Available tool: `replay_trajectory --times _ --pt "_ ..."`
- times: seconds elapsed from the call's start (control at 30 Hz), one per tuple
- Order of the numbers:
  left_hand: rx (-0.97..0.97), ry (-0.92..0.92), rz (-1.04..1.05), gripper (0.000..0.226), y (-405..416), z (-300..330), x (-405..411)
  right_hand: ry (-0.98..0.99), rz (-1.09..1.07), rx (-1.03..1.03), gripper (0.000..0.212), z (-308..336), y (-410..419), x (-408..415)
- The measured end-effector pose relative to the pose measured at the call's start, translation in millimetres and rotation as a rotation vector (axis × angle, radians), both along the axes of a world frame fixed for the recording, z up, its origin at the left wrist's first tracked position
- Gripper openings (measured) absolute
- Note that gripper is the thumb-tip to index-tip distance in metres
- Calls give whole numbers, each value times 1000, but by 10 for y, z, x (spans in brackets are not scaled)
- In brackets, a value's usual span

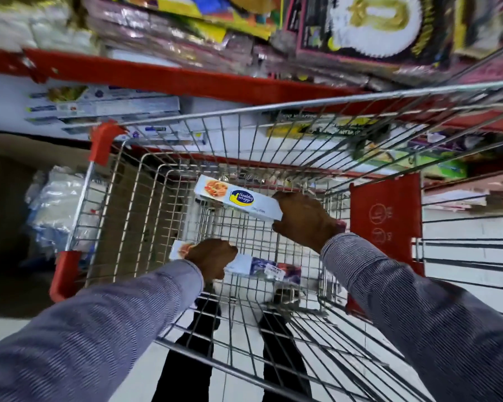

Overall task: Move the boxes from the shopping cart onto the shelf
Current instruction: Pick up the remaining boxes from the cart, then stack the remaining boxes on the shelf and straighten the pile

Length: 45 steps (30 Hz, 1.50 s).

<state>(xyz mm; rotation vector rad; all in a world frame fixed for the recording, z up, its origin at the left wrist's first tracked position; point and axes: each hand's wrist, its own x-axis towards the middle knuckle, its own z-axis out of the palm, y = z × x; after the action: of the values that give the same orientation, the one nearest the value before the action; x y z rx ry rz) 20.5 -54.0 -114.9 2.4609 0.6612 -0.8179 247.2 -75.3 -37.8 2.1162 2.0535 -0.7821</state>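
Both my arms reach down into a wire shopping cart (145,184) with red corner guards. My right hand (302,220) grips the near end of a long white box (230,195) with a food picture and a blue-and-yellow logo, held above the cart floor. My left hand (214,256) is closed around a second long white box (262,266) lying low in the cart; its middle is hidden by my hand. Beyond the cart, a shelf (9,91) holds a stack of similar white boxes (105,107).
A red shelf edge (157,75) runs above the stacked boxes, with shiny packaged goods (360,27) on the level over it. The cart's red child-seat flap (385,216) stands at the right. Plastic-wrapped packs (53,204) lie on the floor left of the cart. My legs show below the cart.
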Motion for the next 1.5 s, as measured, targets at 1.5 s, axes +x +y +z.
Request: replay_trajectory --times 1.5 --pt "759 -709 346 61 2395 6206 753 -278 56 678 13 5439 2682 1022"
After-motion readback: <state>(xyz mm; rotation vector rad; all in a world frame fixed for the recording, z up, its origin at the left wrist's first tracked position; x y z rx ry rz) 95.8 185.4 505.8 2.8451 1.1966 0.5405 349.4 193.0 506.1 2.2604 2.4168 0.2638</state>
